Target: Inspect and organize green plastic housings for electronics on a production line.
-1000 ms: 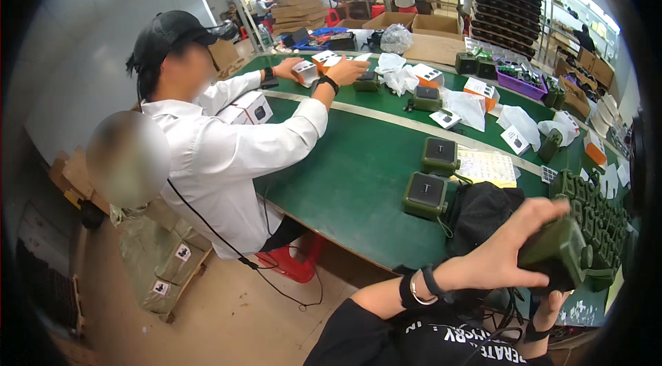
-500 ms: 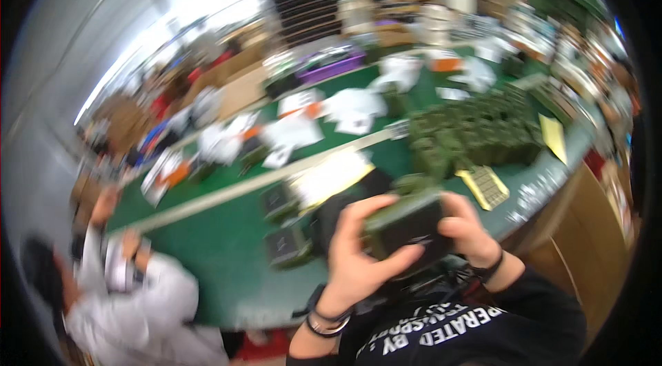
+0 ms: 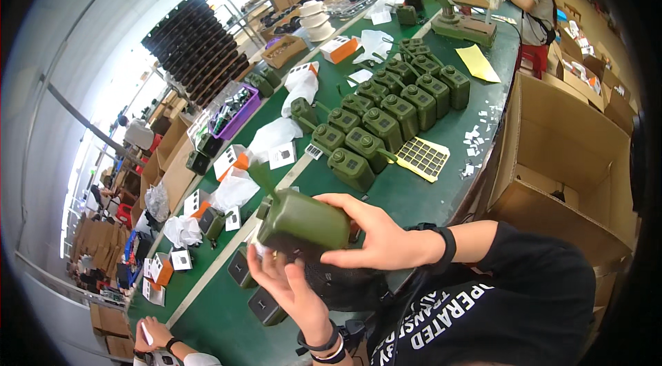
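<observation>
A green jerrycan-shaped device (image 3: 310,222) with a green strap is held up in front of me, tilted, its dark face partly visible. My right hand (image 3: 379,236) grips its right end, fingers on top and thumb along the lower edge. Under its left end, my left hand (image 3: 303,300) has its fingers apart, at the lower dark face; whether they bear its weight I cannot tell. Beside that hand, a black-faced can (image 3: 267,307) and another (image 3: 239,269) lie on the green table (image 3: 214,324).
Several green cans (image 3: 386,125) stand in rows beyond my hands, near a yellow-edged sticker sheet (image 3: 423,159) and yellow paper (image 3: 477,64). A large open carton (image 3: 552,152) stands at right. A purple basket (image 3: 238,114) sits far left; a co-worker's hands (image 3: 153,335) are at lower left.
My view has swung right and sharpened. The green device has turned, so its green side now faces up. My left hand has shifted from gripping its side to beneath it.
</observation>
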`<state>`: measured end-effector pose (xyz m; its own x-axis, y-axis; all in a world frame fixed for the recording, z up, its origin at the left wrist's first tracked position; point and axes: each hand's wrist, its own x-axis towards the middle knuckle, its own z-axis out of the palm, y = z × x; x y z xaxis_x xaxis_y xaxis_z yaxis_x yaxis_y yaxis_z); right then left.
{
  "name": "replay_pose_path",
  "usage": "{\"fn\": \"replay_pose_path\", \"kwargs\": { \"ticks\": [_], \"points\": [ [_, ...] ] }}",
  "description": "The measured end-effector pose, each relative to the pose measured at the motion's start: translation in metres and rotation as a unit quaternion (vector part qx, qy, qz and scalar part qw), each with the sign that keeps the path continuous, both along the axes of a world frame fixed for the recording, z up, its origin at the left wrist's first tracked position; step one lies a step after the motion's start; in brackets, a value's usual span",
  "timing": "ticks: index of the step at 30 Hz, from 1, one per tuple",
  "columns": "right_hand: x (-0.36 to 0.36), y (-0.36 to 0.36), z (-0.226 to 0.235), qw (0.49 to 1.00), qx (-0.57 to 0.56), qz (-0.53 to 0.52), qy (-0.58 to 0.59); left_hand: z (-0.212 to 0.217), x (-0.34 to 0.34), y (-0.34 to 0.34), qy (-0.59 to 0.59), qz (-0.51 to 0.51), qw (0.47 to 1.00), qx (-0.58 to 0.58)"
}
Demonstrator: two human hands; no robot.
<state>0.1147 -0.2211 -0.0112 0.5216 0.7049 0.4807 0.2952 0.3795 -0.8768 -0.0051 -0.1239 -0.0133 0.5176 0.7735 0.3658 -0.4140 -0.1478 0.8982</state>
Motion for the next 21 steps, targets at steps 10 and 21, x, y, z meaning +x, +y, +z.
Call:
{"fn": "replay_pose_path", "kwargs": {
  "ticks": [10,21],
  "points": [
    [-0.018,-0.009,-0.006,0.946,0.183,-0.008,-0.268,-0.027,-0.024,0.011,-0.041,-0.079,0.99,-0.111],
    [0.042,0.034,0.02,0.948,-0.19,0.239,-0.086,-0.027,-0.035,0.034,0.087,-0.173,0.977,-0.085]
  ]
}}
